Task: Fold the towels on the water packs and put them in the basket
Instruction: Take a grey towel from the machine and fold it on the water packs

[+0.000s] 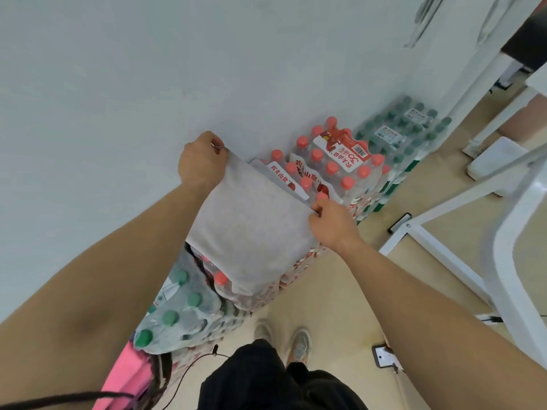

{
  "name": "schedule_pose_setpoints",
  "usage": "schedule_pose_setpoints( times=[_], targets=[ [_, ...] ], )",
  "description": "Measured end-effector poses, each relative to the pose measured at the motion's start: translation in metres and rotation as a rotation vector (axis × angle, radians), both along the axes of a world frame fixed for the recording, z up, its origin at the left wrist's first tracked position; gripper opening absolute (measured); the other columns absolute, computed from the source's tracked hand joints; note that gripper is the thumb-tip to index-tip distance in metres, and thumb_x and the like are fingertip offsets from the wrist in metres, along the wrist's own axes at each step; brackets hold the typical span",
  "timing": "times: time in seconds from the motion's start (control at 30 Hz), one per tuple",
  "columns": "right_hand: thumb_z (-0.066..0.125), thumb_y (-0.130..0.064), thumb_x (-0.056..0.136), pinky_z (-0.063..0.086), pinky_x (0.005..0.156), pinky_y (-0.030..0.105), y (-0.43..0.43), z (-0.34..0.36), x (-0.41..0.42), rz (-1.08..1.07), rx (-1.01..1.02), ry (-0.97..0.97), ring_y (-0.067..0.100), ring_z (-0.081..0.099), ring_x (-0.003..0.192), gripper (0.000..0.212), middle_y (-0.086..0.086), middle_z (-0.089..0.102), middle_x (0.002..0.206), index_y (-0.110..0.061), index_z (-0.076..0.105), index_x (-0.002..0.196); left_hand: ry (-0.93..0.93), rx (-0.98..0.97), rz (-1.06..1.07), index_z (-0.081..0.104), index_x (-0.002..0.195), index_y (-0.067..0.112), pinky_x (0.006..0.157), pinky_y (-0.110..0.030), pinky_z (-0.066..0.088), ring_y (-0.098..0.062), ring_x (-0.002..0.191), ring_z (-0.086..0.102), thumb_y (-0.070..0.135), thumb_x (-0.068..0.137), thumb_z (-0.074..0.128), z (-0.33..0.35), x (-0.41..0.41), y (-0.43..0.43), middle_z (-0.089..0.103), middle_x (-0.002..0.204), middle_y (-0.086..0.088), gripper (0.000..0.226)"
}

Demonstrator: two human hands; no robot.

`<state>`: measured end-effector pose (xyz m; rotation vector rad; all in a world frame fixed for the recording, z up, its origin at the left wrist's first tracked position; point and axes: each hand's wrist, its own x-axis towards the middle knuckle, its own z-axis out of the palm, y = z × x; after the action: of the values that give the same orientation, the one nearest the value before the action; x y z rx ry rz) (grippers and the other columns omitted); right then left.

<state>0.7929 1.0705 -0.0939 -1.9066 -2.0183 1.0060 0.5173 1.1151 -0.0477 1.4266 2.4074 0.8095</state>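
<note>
A pale grey towel [251,226] lies spread over a stack of red-capped water packs [334,170] against the wall. My left hand [201,164] pinches the towel's far left corner next to the wall. My right hand [331,223] pinches the far right corner at the pack's edge. The towel's near end hangs over the front of the stack. No basket is clearly in view; a pink object [127,377] with dark straps at the bottom left cannot be identified.
Green-capped water packs stand at the lower left [174,315] and further along the wall [408,128]. A white table frame [420,241] and white chair [515,261] stand at the right. My shoes [284,341] are on the beige floor; a phone [384,356] lies there.
</note>
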Motion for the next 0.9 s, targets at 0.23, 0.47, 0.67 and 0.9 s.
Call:
schedule_pose_setpoints(
  times=[0.23,0.47,0.67,0.9],
  targets=[
    [0.044,-0.017,0.082,0.051,0.069,0.035,0.030,-0.031,0.005,0.012,-0.145,-0.198,0.030,0.059,0.081,0.013,0.002,0.059,0.083,-0.019,0.051,0.092,0.062,-0.145,-0.111,0.067,0.096,0.028,0.069,-0.031,0.050,-0.026,0.087,0.065,0.027,0.087,0.055,-0.045,0.016,0.055,0.071,0.092,0.001,0.015],
    [0.046,-0.027,0.083,0.052,0.071,0.036,0.056,-0.037,-0.002,0.017,-0.125,-0.355,0.026,0.060,0.086,0.007,-0.001,0.059,0.089,-0.025,0.052,0.085,0.094,-0.232,-0.251,0.063,0.106,0.024,0.077,-0.037,0.053,-0.028,0.098,0.062,0.027,0.088,0.056,-0.094,0.022,0.086,0.070,0.101,-0.001,0.020],
    [0.052,-0.025,0.086,0.044,0.073,0.034,0.101,-0.042,-0.043,0.224,0.074,-0.233,0.029,0.056,0.097,0.015,0.002,0.057,0.103,-0.020,0.060,0.097,0.174,-0.206,-0.275,0.057,0.103,0.022,0.070,-0.037,0.051,-0.028,0.093,0.062,0.030,0.090,0.054,-0.112,0.026,0.074,0.065,0.101,-0.002,0.016],
    [0.055,-0.023,0.090,0.050,0.089,0.043,0.154,-0.053,-0.106,0.401,0.099,-0.135,0.033,0.053,0.114,0.032,0.010,0.051,0.128,-0.016,0.059,0.122,0.256,-0.096,-0.096,0.066,0.087,0.014,0.069,-0.037,0.049,-0.033,0.078,0.064,0.022,0.079,0.066,-0.124,0.024,0.046,0.067,0.087,-0.009,0.012]
  ],
)
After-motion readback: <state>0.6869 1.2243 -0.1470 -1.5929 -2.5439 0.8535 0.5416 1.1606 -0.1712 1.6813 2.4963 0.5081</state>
